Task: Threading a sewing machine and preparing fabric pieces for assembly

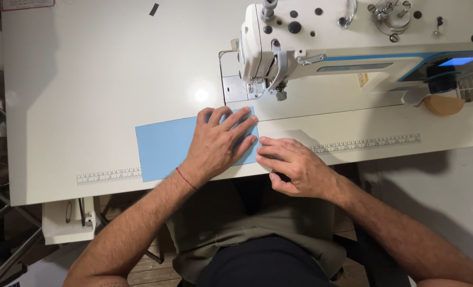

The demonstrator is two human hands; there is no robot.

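A light blue rectangular piece of fabric (162, 146) lies flat on the white sewing table (98, 79), near its front edge. My left hand (220, 141) rests flat on the right part of the fabric, fingers spread and pointing toward the machine. My right hand (292, 165) sits at the fabric's right edge, its fingertips touching that edge near the table's front. Just beyond the fabric stands the white industrial sewing machine (353, 37), its needle and presser foot (279, 93) a short way from my left fingertips.
Ruler strips are printed along the table's front, one at the left (109, 175) and one at the right (364, 143). A tan rounded object (444, 104) lies under the machine arm at the right. A small white box (69, 218) hangs below the table's left front.
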